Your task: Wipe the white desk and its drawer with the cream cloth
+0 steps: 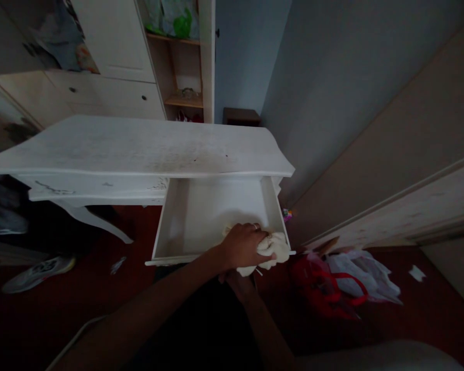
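Note:
A white drawer [216, 198] is pulled out of a white desk [112, 141], and its inside shows bare. My left hand [242, 245], with a ring on one finger, is closed on a cream cloth [276, 250]. The bunched cloth lies over the drawer's front edge near its right corner, and part of it hangs down outside. Below my left wrist, my right hand [237, 282] is against the outer side of the drawer front. Its fingers are mostly hidden, so its grip is unclear.
Dark smudges mark the desktop. A wall [332, 129] rises close on the right. On the reddish floor are a red bag [325, 286], a white plastic bag [365, 273] and a sneaker [40, 273]. White cabinets [116, 46] with open shelves stand behind the desk.

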A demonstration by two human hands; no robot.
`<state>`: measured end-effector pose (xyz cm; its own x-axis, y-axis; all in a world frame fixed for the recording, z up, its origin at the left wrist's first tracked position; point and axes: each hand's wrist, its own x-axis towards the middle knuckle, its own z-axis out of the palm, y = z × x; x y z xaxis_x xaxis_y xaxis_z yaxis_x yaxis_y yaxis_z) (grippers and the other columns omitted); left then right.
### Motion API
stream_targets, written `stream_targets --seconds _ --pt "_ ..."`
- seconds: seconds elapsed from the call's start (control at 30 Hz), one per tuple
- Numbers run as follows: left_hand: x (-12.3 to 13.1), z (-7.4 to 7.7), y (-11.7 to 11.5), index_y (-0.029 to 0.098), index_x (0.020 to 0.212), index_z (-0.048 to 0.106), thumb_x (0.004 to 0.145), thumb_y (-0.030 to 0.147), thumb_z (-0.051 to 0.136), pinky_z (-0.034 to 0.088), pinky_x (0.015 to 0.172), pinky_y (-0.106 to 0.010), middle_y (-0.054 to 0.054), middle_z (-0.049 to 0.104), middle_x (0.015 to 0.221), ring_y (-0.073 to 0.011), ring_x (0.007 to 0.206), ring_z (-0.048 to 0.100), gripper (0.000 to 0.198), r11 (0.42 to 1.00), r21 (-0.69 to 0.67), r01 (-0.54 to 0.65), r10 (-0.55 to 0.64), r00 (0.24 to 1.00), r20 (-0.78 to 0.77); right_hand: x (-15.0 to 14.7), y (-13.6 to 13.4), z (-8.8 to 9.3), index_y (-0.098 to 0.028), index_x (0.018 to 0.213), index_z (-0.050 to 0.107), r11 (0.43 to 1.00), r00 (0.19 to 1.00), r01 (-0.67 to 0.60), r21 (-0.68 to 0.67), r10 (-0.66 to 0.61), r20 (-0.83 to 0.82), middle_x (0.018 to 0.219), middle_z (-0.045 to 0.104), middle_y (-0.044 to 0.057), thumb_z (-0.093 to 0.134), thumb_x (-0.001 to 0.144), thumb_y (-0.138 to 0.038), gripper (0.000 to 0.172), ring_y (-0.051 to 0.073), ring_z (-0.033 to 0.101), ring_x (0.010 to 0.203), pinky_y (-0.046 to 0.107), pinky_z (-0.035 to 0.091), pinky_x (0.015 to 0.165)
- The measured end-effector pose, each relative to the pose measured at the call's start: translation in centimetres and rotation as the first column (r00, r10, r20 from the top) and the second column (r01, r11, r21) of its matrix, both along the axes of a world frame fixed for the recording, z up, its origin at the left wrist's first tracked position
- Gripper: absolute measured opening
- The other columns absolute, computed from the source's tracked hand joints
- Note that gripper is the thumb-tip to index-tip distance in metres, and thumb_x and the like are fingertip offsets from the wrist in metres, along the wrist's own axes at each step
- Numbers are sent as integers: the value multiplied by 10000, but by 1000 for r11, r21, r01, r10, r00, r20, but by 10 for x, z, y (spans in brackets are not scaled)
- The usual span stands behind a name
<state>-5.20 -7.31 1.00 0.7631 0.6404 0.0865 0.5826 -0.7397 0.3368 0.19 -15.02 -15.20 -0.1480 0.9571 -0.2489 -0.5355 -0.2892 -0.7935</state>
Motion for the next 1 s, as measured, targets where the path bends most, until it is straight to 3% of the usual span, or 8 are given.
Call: stream_targets --seconds 0.13,0.3,0.5,0.73,1.0 --pt "36 -3 13 254 1215 606 909 479 528 496 848 -331 -45 666 1167 -215 1012 649 388 982 63 175 -178 983 45 -1 2 14 -169 709 665 999 999 5 -38 -6 -39 557 625 7 722 735 -519 355 146 568 498 260 454 484" --pt "51 -4 39 319 1445 427 895 413 556 456 902 -385 -55 559 1398 -261 1120 596 573 947 211 242 -241 970 -31 -5 6 17 -167 822 684 998 996 0 -60 -6 -88 670 687 12 749 687 -421 294 114 560 436 229 432 430" --pt "43 -9 85 340 1474 379 879 272 553 410 905 -478 -95 567 1360 -301 1103 555 623 925 355 135 -64 976 -206 -6 5 16 -172 822 655 997 995 -16 -75 8 -103 724 723 43 736 689 -470 337 118 587 432 230 446 431" --pt "55 -7 128 316 1489 346 923 230 483 389 912 -497 -116 540 1387 -308 1134 523 588 902 419 -102 181 971 -153 -7 4 17 -168 830 644 996 994 -23 -89 13 -105 709 720 39 765 667 -480 372 131 606 435 232 435 432" --pt "59 -24 138 267 1537 267 936 240 454 387 914 -504 -154 591 1268 -315 1083 531 630 898 362 -251 291 955 -61 -6 2 15 -173 830 663 996 996 -6 -87 -1 -88 739 725 46 774 677 -530 404 145 614 460 268 462 464"
